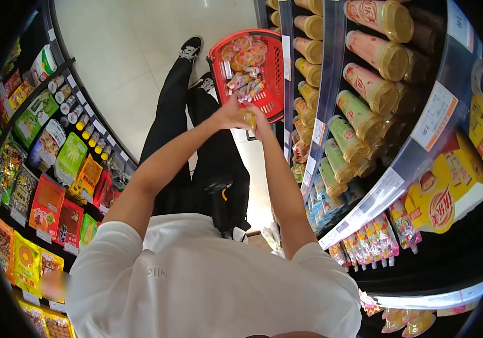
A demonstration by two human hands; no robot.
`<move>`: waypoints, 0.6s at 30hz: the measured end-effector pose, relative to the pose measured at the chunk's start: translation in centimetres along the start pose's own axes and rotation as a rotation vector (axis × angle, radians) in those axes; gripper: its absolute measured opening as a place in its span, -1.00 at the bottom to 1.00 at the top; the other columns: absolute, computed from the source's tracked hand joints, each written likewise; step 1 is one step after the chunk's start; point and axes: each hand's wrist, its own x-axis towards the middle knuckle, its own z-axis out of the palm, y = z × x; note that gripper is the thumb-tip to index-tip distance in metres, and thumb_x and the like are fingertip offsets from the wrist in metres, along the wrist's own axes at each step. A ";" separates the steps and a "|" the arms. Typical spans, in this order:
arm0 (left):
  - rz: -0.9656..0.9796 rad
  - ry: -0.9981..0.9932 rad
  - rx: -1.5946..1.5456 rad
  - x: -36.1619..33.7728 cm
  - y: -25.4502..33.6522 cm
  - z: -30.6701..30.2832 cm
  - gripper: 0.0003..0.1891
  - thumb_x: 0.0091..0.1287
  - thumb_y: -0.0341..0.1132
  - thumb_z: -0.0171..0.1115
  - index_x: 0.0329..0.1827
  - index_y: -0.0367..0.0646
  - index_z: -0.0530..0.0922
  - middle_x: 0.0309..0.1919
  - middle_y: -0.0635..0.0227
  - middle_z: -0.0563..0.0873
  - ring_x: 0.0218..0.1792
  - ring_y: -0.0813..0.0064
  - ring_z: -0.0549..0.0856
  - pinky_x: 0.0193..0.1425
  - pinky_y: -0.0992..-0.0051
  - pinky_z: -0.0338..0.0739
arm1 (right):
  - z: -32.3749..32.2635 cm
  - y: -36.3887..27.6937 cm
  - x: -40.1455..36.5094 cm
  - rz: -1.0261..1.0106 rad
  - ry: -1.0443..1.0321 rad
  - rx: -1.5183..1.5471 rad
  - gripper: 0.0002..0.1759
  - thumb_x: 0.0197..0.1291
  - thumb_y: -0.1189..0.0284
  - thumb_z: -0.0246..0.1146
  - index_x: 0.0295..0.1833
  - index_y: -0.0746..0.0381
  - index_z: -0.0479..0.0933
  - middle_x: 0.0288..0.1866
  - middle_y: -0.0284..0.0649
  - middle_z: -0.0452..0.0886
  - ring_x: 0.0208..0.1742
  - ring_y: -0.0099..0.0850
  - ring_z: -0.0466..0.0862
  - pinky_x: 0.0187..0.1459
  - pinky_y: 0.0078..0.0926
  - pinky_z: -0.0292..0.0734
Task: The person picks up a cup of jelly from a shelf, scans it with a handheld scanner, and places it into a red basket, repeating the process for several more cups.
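Observation:
Both my hands meet over the near edge of a red shopping basket (pixel 276 62). My left hand (pixel 229 115) has its fingers closed around a small yellowish item (pixel 249 118), whose kind I cannot tell. From the other side my right hand (pixel 261 127) grips the same item. Just beyond my fingertips, small wrapped packs (pixel 246 85) lie in the basket. Clear round cups with orange and pink contents (pixel 245 52) fill its far end.
Shelves of lidded drink cups (pixel 359 124) run close along my right, with price tags on their edges. To my left stands a rack of bagged snacks (pixel 50 203). My shoe (pixel 191 48) is on the pale tiled floor (pixel 123 67).

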 end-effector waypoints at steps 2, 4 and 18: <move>0.210 0.232 0.108 -0.3 -1.4 -2.9 0.14 -0.08 -0.07 0.64 0.45 -0.47 0.12 0.14 -0.11 0.59 0.14 0.08 0.64 0.29 0.27 0.51 | -0.4 -0.9 1.9 0.041 -0.014 -0.037 -0.43 0.31 0.17 0.16 0.37 0.18 0.38 0.05 -0.20 0.65 0.01 -0.36 0.70 -0.02 -0.38 0.65; -0.065 0.192 0.315 -0.4 -4.3 -7.6 -0.12 0.01 -0.11 0.59 0.31 -0.43 0.36 0.10 -0.06 0.61 0.16 0.10 0.62 0.31 0.30 0.49 | -2.2 -0.8 6.6 0.012 0.117 -0.162 -0.41 0.23 0.13 0.22 0.31 0.18 0.43 -0.01 -0.18 0.66 -0.08 -0.36 0.71 -0.13 -0.38 0.67; -0.922 0.185 0.039 -7.8 -19.4 -23.6 -0.06 0.20 0.20 0.26 0.43 -0.40 0.22 0.17 -0.12 0.59 0.14 -0.08 0.63 -0.01 -0.08 0.63 | -1.3 -11.8 25.0 -0.139 0.699 0.277 -0.70 0.17 0.10 0.27 -0.31 0.11 0.55 -0.35 -0.25 0.60 -0.40 -0.32 0.61 -0.25 0.07 0.63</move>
